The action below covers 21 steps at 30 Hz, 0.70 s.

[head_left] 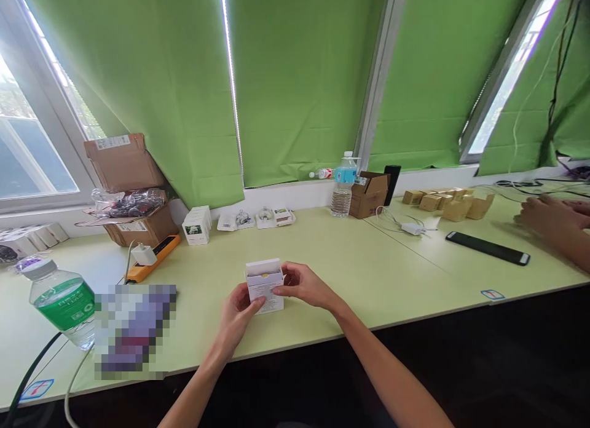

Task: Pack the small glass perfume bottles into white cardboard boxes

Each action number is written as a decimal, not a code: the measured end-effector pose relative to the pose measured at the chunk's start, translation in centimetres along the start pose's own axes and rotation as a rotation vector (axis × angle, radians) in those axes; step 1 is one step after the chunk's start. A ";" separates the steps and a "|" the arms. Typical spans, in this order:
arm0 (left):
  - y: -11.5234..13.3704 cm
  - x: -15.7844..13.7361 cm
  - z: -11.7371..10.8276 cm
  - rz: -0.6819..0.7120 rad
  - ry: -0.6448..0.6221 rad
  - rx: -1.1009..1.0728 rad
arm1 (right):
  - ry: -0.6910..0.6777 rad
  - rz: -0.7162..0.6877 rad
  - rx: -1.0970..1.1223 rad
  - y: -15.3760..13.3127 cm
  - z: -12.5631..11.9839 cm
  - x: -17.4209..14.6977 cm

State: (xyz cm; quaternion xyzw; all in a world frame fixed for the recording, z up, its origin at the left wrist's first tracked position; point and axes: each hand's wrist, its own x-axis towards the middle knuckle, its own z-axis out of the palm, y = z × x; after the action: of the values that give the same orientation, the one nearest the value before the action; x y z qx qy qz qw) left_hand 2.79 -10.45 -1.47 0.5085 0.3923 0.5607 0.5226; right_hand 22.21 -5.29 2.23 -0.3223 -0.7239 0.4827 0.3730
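A small white box point(267, 296) stands upright near the table's front edge, its top flap raised at the back. My left hand point(240, 310) grips its lower left side, thumb across the front face. With fingers behind and thumb on the front, my right hand point(304, 285) holds its upper right side. Something yellowish shows at the notch of the opening; I cannot make out what it is. Behind it lie two clear-fronted packages point(237, 221) and a row of white boxes point(197, 226).
At left are a water bottle point(67, 305), a pixelated item point(136, 329), an orange power strip point(159, 256) and an open carton point(142, 228). Toward the right stand a large bottle point(342, 191), a brown carton point(369, 197), small kraft boxes point(431, 202), a black phone point(487, 248) and another person's hands point(555, 216).
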 end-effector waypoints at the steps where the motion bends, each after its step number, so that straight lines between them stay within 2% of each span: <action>1: 0.2 0.0 0.1 0.005 0.006 0.001 | -0.023 -0.007 -0.001 0.0 -0.2 0.0; 7: 1.3 0.1 -0.6 0.040 -0.021 0.081 | -0.107 -0.021 -0.018 -0.5 -0.8 -0.2; 16: 3.2 -0.2 -0.8 0.268 0.145 0.149 | 0.025 -0.005 -0.049 -2.0 -2.2 -1.4; 18: 3.3 -0.2 -0.6 0.240 0.150 0.145 | 0.051 -0.021 -0.041 -2.3 -2.0 -1.5; 21: 3.1 -0.1 -0.1 0.149 0.088 0.098 | 0.076 -0.038 -0.034 -2.2 -1.1 -1.3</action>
State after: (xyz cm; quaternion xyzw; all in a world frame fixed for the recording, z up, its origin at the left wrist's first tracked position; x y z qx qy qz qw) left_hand 2.10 -10.97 1.47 0.5363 0.4028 0.6000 0.4361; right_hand 23.54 -6.62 4.30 -0.3328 -0.7232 0.4507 0.4039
